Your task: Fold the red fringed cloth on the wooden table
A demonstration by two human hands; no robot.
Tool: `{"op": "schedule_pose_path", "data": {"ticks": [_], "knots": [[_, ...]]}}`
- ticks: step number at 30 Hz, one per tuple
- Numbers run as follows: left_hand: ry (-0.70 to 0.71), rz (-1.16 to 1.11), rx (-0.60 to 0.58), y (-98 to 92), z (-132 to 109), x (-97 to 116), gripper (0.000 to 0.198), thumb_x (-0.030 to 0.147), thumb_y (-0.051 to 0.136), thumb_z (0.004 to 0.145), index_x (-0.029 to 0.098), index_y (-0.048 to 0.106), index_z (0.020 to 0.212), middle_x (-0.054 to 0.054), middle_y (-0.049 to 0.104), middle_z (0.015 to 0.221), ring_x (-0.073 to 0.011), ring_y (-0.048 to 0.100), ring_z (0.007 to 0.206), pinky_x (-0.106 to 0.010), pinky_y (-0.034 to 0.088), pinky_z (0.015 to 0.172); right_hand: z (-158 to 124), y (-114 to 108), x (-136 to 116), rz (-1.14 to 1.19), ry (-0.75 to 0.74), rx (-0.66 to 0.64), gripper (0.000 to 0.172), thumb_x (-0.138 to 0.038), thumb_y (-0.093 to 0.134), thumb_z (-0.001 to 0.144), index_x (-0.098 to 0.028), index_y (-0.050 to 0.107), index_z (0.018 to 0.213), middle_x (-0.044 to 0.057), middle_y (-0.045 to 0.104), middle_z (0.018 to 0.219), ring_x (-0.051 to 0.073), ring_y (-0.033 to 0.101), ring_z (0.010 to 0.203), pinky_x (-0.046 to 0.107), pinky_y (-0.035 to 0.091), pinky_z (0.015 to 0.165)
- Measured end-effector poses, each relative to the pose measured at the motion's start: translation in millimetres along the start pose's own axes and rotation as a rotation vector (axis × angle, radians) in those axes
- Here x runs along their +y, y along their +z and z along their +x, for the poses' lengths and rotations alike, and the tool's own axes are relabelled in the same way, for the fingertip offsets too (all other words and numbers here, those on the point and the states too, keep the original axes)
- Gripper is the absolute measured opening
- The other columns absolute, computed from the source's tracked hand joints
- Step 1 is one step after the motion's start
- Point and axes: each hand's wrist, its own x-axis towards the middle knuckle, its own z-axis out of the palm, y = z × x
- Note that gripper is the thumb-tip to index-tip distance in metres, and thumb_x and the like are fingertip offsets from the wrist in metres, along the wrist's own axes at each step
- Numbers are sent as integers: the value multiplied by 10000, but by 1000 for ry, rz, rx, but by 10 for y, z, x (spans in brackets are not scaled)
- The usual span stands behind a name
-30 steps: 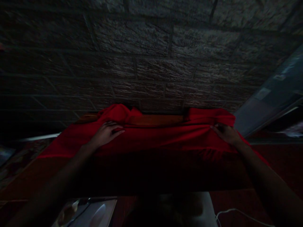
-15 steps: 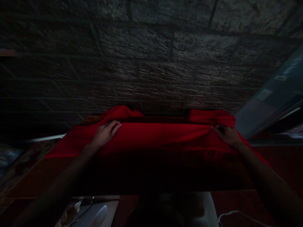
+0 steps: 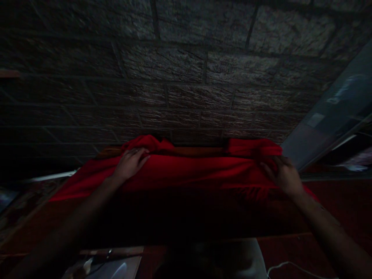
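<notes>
— Although the scene is dim, the red cloth (image 3: 192, 172) stands out; where does it lie?

— Across the middle of the frame, spread on a dark table (image 3: 43, 224), with a block wall (image 3: 186, 66) rising behind it to the upper edge.

— Which spatial relation matters most here?

— In our judgement, that of the cloth's far border to the two hands. The border runs nearly level between the left hand (image 3: 128, 164), left of centre, and the right hand (image 3: 287, 176), at centre right. The flat span thus lies to the right of the left fingers and to the left of the right ones; both hands are at the cloth, so neither is clearly nearer.

— And its long axis?

— Side to side, parallel to the foot of the wall. The left end slants toward the lower left, while the fringe (image 3: 252, 192) (below and left of the right hand) points toward the bottom of the frame.

— What is the state of the fingers?

— On the left, thumb and forefinger stand narrowly apart at the border; whether cloth is nipped between them, we cannot tell. On the right, thumb and forefinger are parted, but blur hides any grip.
</notes>
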Motion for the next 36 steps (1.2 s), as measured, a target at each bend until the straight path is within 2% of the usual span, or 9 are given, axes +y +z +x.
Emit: {"op": "schedule_pose_path", "data": {"ticks": [2,4,7,10,18,26,31,34,36], "knots": [[10,50,114,-74,-154,132,419,481,394,976,165,614,1142,-130,675,1127,-292,610,1091,-433,436,967,-224,-80,-365,80,-157,-99,347,-448,489,969,-184,663,1114,102,691,1039,252,636,961,381,527,851],[116,44,155,-155,-342,306,380,470,462,968,181,637,1140,-112,684,1094,-273,619,1058,-407,450,953,-399,-75,-777,138,-330,-220,260,-321,493,984,-204,660,1144,78,682,1097,227,623,988,362,521,879],[389,-13,93,-235,-623,534,276,400,546,956,228,678,1126,-58,714,1047,-219,647,989,-352,471,927,-495,83,-1275,112,-481,-267,244,-144,559,922,-198,678,1128,69,690,1086,237,605,981,377,503,890],[483,-2,43,-240,-838,569,261,351,574,952,258,679,1172,-46,712,1124,-210,647,1027,-356,469,949,-451,279,-1492,85,-570,-270,323,-18,572,849,-182,694,1100,77,695,1080,242,597,964,375,484,882],[391,26,-13,-242,-1068,148,304,245,452,997,270,700,1172,-49,717,1135,-210,646,1040,-368,500,926,-388,419,-1382,72,-577,-319,232,-40,584,865,-174,707,1008,64,690,991,225,585,897,346,448,832],[126,-130,-12,-425,-861,203,357,371,430,1004,214,703,1172,-77,703,1167,-218,645,1066,-373,505,963,-639,317,-1116,97,-660,-194,337,-122,351,990,-156,681,1055,101,692,989,242,594,929,397,454,886],[284,-52,-57,-387,-1069,490,304,330,513,976,271,663,1233,-53,692,1210,-216,628,1102,-375,471,981,-712,262,-1062,172,-657,-199,370,-133,307,1006,-180,672,1051,87,692,998,225,601,919,380,466,881],[452,35,-96,-301,-1212,615,359,196,505,964,282,620,1293,-50,680,1245,-225,606,1143,-378,451,982,-654,261,-1131,183,-643,-189,359,-153,315,1014,-180,672,1043,89,690,985,228,600,907,379,454,874],[480,85,-119,-244,-1222,635,425,106,460,946,251,601,1320,-70,657,1286,-241,588,1174,-393,443,988,-618,272,-1173,188,-624,-188,342,-179,331,1020,-174,672,1045,93,686,981,232,597,909,386,447,878]]}}
